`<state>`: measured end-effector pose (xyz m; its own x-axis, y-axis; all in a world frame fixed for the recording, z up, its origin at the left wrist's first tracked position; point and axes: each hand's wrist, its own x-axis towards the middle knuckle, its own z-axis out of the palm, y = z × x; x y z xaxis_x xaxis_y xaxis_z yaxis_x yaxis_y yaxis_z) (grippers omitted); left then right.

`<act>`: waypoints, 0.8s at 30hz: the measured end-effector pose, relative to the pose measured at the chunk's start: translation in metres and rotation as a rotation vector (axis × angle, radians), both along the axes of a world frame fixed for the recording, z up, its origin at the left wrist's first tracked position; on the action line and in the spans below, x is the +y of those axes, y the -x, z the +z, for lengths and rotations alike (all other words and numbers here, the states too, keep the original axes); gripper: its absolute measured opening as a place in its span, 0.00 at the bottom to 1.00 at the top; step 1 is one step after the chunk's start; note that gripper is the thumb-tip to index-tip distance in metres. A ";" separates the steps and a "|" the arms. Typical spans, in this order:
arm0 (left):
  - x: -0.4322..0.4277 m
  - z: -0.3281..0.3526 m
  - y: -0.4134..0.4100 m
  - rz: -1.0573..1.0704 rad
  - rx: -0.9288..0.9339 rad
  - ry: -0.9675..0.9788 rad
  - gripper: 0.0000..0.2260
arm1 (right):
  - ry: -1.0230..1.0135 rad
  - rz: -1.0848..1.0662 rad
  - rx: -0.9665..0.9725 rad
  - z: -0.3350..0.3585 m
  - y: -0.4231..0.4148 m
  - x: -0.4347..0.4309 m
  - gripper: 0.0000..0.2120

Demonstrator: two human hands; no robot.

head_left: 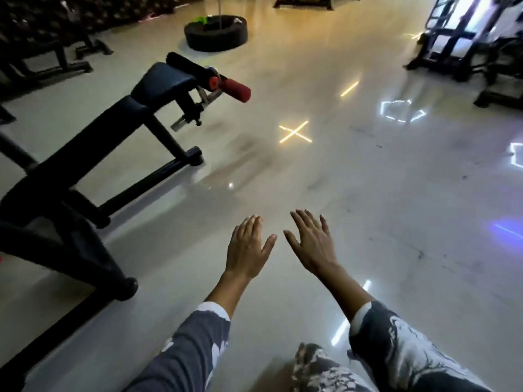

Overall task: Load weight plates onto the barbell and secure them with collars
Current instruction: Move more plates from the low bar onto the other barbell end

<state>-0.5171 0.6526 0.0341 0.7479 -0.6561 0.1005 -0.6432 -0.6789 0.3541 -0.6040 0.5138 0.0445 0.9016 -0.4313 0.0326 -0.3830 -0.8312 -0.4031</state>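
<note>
A thin pale bar (219,5), possibly the barbell though too blurred to be sure, stands upright in a black tyre (198,38) far across the glossy floor (368,193). The left hand (249,247) and right hand (311,244) hover side by side, palms down, fingers (250,225) straight and slightly spread, holding nothing, right of a black sit-up bench (158,83)

No readable text, label, brand or number, only a yellow cross-shaped light mark (294,132) mid-floor (368,193), white angular light outline (402,111) toward the right edge
</note>
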 end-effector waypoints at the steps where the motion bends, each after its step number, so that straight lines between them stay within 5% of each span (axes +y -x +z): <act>1: -0.026 0.000 -0.012 -0.029 0.002 -0.032 0.26 | 0.031 0.002 0.029 -0.002 -0.008 -0.025 0.27; 7: -0.144 -0.005 -0.095 -0.090 0.058 -0.114 0.27 | 0.083 -0.021 0.153 -0.019 -0.078 -0.147 0.27; 17: -0.332 -0.042 -0.330 -0.063 0.160 -0.129 0.26 | 0.070 0.005 0.321 -0.040 -0.310 -0.344 0.27; 24: -0.471 -0.026 -0.499 -0.118 0.177 -0.133 0.25 | 0.053 -0.029 0.242 -0.019 -0.478 -0.480 0.26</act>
<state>-0.0183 0.1820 0.0084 0.6635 -0.7388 -0.1183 -0.6570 -0.6509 0.3803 -0.1256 0.0340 0.0257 0.8732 -0.4606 -0.1593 -0.4871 -0.8358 -0.2534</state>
